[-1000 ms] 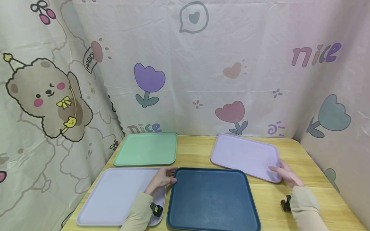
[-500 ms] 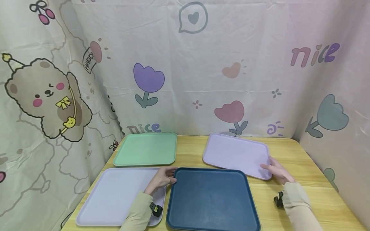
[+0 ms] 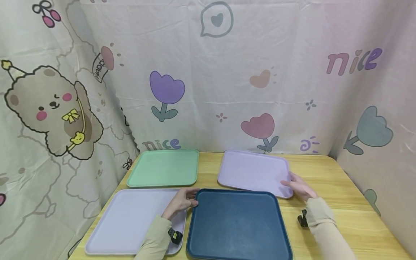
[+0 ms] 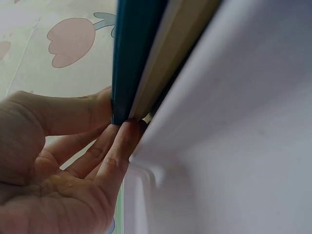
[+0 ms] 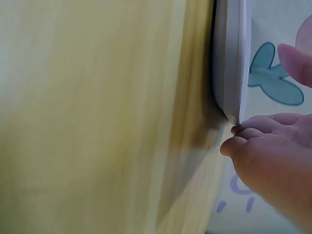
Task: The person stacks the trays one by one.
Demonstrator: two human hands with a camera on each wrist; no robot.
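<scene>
My left hand (image 3: 183, 202) holds the far left corner of a dark blue rectangular tray (image 3: 238, 224) with thumb and fingers. In the left wrist view the thumb (image 4: 80, 109) meets the blue rim and the fingertips bend in beside it. A smaller lilac tray (image 3: 250, 169) lies askew behind, its near edge close to the blue tray's far rim. Against its right edge rests my right hand (image 3: 300, 186). The right wrist view shows relaxed fingers (image 5: 263, 129) touching the lilac rim, while the thumb (image 5: 297, 63) stays apart over the tray.
A pale lavender tray (image 3: 130, 224) lies at the front left, partly under my left forearm. A mint green tray (image 3: 164, 168) sits at the back left. All rest on a wooden table (image 3: 344, 202), enclosed by a printed curtain (image 3: 208, 72) at the back and sides.
The lilac tray has slid left along the table with my right hand at its edge, turning slightly straighter. My left hand and the other trays have kept their places.
</scene>
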